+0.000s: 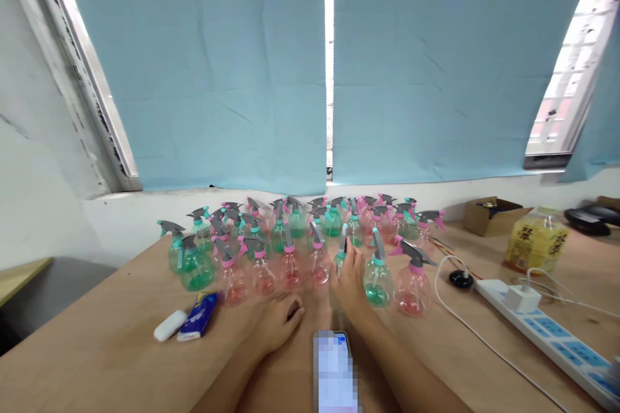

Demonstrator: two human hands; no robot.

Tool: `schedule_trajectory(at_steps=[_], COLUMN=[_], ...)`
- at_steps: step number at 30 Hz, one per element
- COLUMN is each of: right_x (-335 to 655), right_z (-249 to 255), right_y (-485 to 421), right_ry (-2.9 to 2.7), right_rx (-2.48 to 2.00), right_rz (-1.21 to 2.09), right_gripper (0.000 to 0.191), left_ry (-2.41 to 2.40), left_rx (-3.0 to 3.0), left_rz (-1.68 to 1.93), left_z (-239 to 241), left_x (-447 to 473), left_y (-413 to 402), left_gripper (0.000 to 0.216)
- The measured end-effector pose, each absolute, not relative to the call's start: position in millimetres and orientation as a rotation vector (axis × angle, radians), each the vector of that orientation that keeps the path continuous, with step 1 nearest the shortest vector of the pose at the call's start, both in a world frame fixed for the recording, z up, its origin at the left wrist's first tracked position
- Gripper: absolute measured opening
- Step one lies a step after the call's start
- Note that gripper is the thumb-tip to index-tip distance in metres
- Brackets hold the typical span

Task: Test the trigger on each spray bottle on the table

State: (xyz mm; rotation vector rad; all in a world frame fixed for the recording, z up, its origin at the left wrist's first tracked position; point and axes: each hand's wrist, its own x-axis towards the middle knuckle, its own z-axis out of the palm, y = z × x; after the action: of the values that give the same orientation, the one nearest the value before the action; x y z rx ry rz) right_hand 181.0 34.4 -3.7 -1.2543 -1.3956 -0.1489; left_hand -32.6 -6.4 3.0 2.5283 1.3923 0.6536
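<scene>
My right hand (349,281) is wrapped around a green spray bottle (340,259) in the front row; its fingers cover most of the body. The bottle stands upright, with a grey and teal trigger head. My left hand (281,321) rests on the table, loosely curled, with nothing visible in it. Just right of the held bottle stands another green spray bottle (377,284), then a pink spray bottle (411,290). To its left are several pink ones, the nearest a pink spray bottle (319,264). Between my forearms lies a phone (334,374), its screen blurred out.
Several rows of green and pink bottles fill the table's back, below blue curtains (217,77). At left lie a blue packet (198,317) and a white rounded case (170,325). At right are a power strip (552,329) with cables, a yellow-labelled jug (535,242) and a cardboard box (491,218).
</scene>
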Motion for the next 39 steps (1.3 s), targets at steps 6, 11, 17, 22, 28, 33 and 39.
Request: schedule_trajectory(at_steps=[6, 11, 17, 22, 28, 33, 39], right_x=[186, 190, 193, 189, 173, 178, 225], right_z=[-11, -19, -26, -21, 14, 59, 86], right_y=[48, 62, 69, 61, 25, -7, -13], right_ry=[-1.400, -1.390, -1.379, -1.417, -1.311, -1.339, -1.269], right_rx=[-1.155, -1.132, -1.132, -1.119, -1.102, -0.970, -1.128], right_rz=[-0.025, 0.048, 0.088, 0.108, 0.159, -0.013, -0.184], right_gripper=[0.068, 0.067, 0.064, 0.075, 0.076, 0.055, 0.024], left_ry=[1.395, 1.393, 1.380, 1.388, 1.386, 1.383, 1.375], left_rx=[2.513, 2.507, 2.517, 2.504, 2.506, 2.509, 2.494], left_rz=[0.625, 0.629, 0.635, 0.644, 0.642, 0.649, 0.630], left_z=[4, 4, 5, 6, 3, 3, 7], left_x=[-32, -32, -32, -32, -32, -34, -32], left_y=[-6, -6, -7, -7, -6, -5, -7], left_gripper=[0.013, 0.012, 0.012, 0.015, 0.012, 0.011, 0.012])
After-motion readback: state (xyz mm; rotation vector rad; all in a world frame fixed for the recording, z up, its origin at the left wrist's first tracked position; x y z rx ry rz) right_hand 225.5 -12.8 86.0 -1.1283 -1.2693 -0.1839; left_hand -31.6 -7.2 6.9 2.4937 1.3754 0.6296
